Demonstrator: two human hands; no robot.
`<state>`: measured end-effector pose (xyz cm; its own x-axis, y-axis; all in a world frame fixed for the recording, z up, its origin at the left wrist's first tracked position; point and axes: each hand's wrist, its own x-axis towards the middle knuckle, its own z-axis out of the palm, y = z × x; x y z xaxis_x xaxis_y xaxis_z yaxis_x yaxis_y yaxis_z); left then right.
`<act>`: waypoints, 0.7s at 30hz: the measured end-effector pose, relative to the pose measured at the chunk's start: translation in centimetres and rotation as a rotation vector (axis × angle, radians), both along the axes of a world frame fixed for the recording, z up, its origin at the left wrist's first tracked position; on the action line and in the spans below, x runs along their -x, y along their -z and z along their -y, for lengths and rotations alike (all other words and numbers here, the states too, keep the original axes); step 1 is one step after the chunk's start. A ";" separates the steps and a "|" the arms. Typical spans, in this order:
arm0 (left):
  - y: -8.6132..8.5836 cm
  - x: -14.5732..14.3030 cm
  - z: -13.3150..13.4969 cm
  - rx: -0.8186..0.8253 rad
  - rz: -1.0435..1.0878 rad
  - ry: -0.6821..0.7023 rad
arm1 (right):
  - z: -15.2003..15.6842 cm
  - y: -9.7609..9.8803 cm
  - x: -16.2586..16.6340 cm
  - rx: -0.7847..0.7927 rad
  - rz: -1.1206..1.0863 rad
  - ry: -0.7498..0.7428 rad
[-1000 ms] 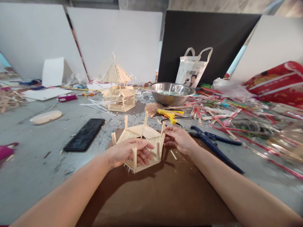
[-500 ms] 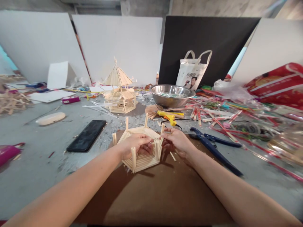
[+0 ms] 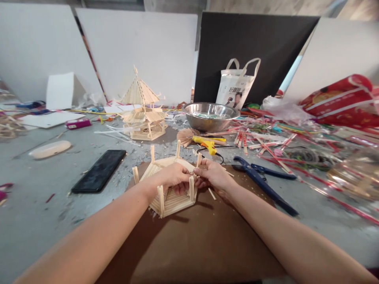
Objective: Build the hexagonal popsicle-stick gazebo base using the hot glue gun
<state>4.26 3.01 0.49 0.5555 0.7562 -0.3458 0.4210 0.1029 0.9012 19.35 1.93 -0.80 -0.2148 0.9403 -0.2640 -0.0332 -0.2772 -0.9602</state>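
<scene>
On a brown board (image 3: 189, 244) sits a six-sided frame of pale wooden sticks (image 3: 174, 206), with a slatted base and short upright posts at its corners. My left hand (image 3: 174, 177) reaches over the frame, its fingers closed in a pinch inside the right side. Opposite it, my right hand (image 3: 214, 176) pinches at the outer right edge, between two posts. The fingertips of both hands almost meet there; whatever small piece they hold is hidden. A loose stick bit (image 3: 212, 193) lies on the board below my right hand.
Behind stands a stick pavilion model (image 3: 142, 114). Nearby are a steel bowl (image 3: 211, 118), yellow glue gun (image 3: 209, 145), blue-handled cutters (image 3: 266, 185), black phone (image 3: 100, 170) and white oval object (image 3: 50, 149). Wrapped sticks (image 3: 272, 146) clutter the right; a tote bag (image 3: 237, 88) stands behind.
The view has shifted slightly, so the scene sits further left. My right hand has come closer to my left, lower beside the right-hand post; the frame stays on the board.
</scene>
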 end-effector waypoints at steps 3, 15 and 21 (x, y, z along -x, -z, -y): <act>-0.1 -0.1 -0.1 -0.038 -0.049 0.009 | -0.1 -0.1 -0.2 -0.002 0.013 -0.014; 0.5 -0.3 -0.2 -0.023 -0.023 -0.018 | -0.9 -0.7 -1.3 0.045 0.101 -0.014; 0.3 -0.2 -0.6 -0.024 -0.077 0.074 | -0.6 -0.7 -1.1 0.037 0.115 -0.035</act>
<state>4.41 3.65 0.22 0.5829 0.7226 -0.3716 0.4946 0.0473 0.8678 20.47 2.58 -0.12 -0.2132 0.9221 -0.3230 0.0869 -0.3114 -0.9463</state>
